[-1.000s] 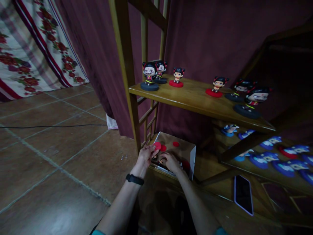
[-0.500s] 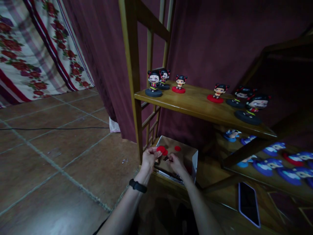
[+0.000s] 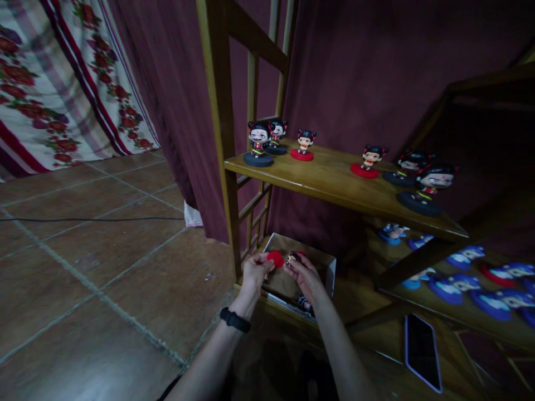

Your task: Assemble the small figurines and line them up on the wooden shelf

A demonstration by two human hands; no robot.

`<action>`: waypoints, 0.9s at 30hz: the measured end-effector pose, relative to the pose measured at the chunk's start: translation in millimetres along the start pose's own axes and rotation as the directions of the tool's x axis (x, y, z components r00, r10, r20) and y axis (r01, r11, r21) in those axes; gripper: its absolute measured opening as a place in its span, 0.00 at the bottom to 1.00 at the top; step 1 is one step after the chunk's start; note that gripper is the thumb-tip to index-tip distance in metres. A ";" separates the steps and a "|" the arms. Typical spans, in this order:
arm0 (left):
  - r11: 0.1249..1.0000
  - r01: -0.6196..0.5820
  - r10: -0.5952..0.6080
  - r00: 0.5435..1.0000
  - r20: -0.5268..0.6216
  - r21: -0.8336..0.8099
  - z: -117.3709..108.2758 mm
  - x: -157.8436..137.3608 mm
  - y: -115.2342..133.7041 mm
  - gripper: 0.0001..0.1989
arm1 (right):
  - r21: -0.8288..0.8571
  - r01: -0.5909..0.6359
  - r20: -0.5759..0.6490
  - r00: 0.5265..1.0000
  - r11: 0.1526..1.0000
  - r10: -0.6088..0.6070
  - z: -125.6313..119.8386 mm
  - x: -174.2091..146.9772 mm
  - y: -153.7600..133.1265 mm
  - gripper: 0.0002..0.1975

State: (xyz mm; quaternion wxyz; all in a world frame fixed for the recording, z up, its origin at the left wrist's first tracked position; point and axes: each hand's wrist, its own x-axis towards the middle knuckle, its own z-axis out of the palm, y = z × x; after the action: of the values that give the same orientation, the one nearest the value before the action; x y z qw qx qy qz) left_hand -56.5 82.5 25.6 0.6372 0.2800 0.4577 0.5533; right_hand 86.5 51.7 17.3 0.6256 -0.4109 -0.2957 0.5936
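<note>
Purple curtain (image 3: 355, 72) hangs behind a wooden shelf unit (image 3: 218, 106) in dim light. Low down, the left hand (image 3: 254, 273) pinches a red disc (image 3: 275, 258) by its near edge, thumb and fingers closed on it. Just beside it, the right hand (image 3: 307, 275) grips a black-haired figurine (image 3: 291, 258) between thumb and fingertips; disc and figurine are close, but whether they touch I cannot tell. Both are over an open box (image 3: 330, 273) with pale walls, set on the unit's bottom level. Another dark piece (image 3: 304, 302) shows at the box's front edge, too small to make out. On the left wrist is a black band (image 3: 234, 319).

Above, the upper board (image 3: 321, 175) carries upright figures: two on dark bases (image 3: 258, 159) and one on a red base (image 3: 301, 155) toward the left end, then a matching arrangement toward the right. Lower right, blurred blue figures (image 3: 463, 257) crowd another board, and a phone (image 3: 422, 352) lies nearer the viewer. Farther left, a thin cable (image 3: 83, 219) crosses the tiled floor (image 3: 125, 278) before a floral cloth (image 3: 54, 111).
</note>
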 end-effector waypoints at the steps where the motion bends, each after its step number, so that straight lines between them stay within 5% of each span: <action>1: 0.999 0.031 -0.031 1.000 0.004 -0.024 0.7 -1.1 0.0 0.11 | 0.011 0.005 -0.002 1.000 1.000 -0.005 0.5 -0.1 0.0 0.18; 9: 0.939 0.296 -0.278 0.953 0.119 -0.178 2.0 -5.4 -0.7 0.07 | -0.144 0.126 -0.086 0.987 0.982 -0.139 5.7 -2.3 -1.2 0.17; 19: 0.932 0.295 -0.271 0.953 0.135 -0.210 5.5 -8.7 -2.5 0.06 | -0.407 0.224 -0.056 0.961 0.885 -0.269 1.3 4.0 8.1 0.16; 27: 0.964 0.218 -0.198 0.971 0.135 -0.150 7.0 -11.8 -5.5 0.05 | -0.417 0.228 -0.047 0.961 0.880 -0.271 3.1 1.6 6.4 0.16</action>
State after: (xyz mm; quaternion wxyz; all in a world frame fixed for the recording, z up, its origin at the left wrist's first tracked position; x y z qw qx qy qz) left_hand -47.5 70.9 27.1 0.7388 0.2095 0.3988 0.5013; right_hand 80.8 53.5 13.0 0.6119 -0.5211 -0.4304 0.4110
